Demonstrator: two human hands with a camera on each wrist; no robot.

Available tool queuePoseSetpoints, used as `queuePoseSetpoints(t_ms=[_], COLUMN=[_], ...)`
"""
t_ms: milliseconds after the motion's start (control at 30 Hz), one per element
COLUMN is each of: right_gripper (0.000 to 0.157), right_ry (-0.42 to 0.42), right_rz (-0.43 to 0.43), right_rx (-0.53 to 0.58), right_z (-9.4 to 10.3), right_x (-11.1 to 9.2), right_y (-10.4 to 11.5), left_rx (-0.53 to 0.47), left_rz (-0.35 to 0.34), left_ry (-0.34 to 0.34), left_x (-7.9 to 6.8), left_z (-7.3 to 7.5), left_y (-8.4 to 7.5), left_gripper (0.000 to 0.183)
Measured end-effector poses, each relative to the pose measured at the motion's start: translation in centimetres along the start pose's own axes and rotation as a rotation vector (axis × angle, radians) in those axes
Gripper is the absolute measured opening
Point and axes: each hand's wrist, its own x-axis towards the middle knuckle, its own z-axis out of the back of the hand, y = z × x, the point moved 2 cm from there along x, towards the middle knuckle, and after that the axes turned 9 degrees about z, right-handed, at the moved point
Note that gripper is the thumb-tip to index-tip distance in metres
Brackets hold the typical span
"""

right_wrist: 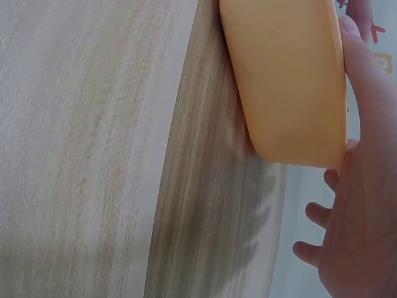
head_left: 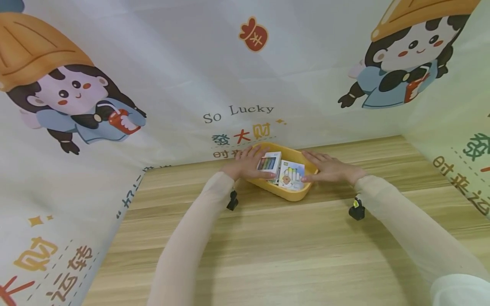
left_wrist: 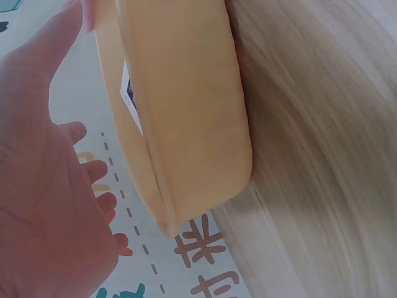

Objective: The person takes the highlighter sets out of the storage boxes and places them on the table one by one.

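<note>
At twelve o'clock on the wooden table (head_left: 268, 255), I rest my left hand (head_left: 250, 165) and right hand (head_left: 329, 169), fingers straight, against a yellow tray (head_left: 285, 194) holding two crayon boxes (head_left: 292, 175). I judge the tray is being steadied; lifting next needs both hands curling under its rim.

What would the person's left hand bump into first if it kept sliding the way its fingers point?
Probably the white box in the yellow tray: the left hand already reaches over the rim towards it, though depth is unclear.
</note>
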Motion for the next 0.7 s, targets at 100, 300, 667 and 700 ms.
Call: queuePoseSetpoints(t_ms=[100,300,667,700], right_gripper=[0.102,0.103,0.103,0.103], right_ry=[-0.004,0.005,0.001,-0.001], right_rz=[0.010,0.004,0.000,0.002], right_rx=[0.010,0.037,0.075,0.079], right_z=[0.1,0.0,-0.1,-0.1], right_x=[-0.1,-0.1,-0.2,-0.2], right_y=[0.0,-0.2,-0.2,-0.2], left_rx=[-0.006,-0.004,0.045,0.050], left_rz=[-0.015,-0.014,-0.005,-0.002], left_ry=[-0.008,0.024,0.084,0.086], left_x=[0.0,0.3,0.8,0.8], left_z=[0.3,0.9,2.1,2.2], left_y=[-0.2,-0.6,-1.5,-1.5], left_gripper=[0.101,0.103,0.106,0.107])
